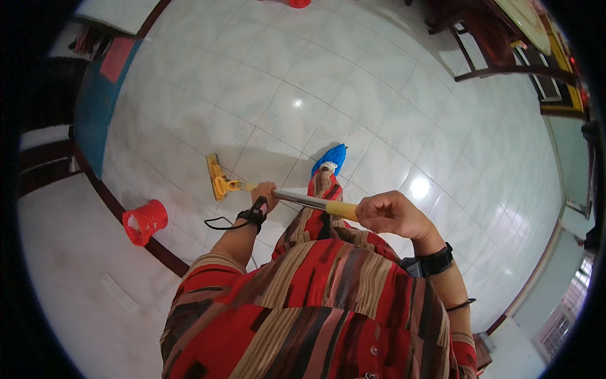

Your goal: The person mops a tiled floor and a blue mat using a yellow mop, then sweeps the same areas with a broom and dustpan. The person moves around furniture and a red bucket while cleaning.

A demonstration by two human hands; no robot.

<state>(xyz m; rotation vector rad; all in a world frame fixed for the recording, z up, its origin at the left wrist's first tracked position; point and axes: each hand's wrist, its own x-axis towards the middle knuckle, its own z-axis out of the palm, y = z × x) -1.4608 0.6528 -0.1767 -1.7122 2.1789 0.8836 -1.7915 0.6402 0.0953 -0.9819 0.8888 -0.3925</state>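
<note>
A sponge mop has a yellow head [218, 178], a metal pole [300, 199] and a yellow grip [341, 210]. The head rests on the tiled floor, left of my feet, and the pole slants across in front of my body. My left hand [265, 194] is closed round the pole on the side toward the head. At the other end, my right hand [392, 216] curls over the end of the yellow grip, its fingers partly hidden. A blue shoe cover [329, 160] is on my forward foot.
Left of me, by the wall, is a red bucket [145, 222]. Farther along are a blue panel [96, 123] and a pink cloth [117, 59]. Dark wooden furniture [514, 72] stands at the far right. A red object [300, 3] shows at the far edge of the glossy tiles [278, 114].
</note>
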